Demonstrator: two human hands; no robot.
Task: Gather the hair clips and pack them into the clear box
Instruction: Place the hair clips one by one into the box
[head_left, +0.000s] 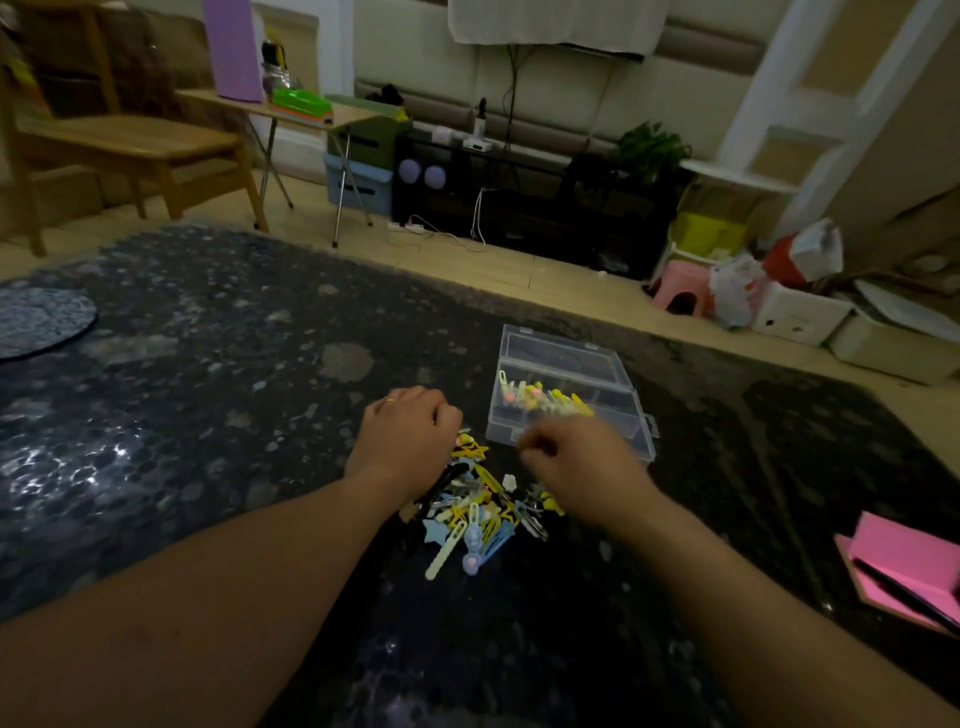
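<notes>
The left hand (410, 436) curls its fingers onto the far edge of the heap of small yellow, blue and black hair clips (478, 512); any hold is hidden. The clips look light, stiff, slippery and tangled, so pinch one by its long bar. The blurred right hand (576, 462) has curled fingers, their hold unclear, just before the open, partly filled clear plastic box (626, 415).

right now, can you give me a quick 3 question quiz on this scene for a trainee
1. True or false: the clear box stands open.
2. The loose hair clips lie: A behind the box; B on the dark mat, nearer the person than the box; C stacked on its lid.
3. Which hand is nearer the box?
Key: 1 true; 2 B; 3 the right hand.
</notes>
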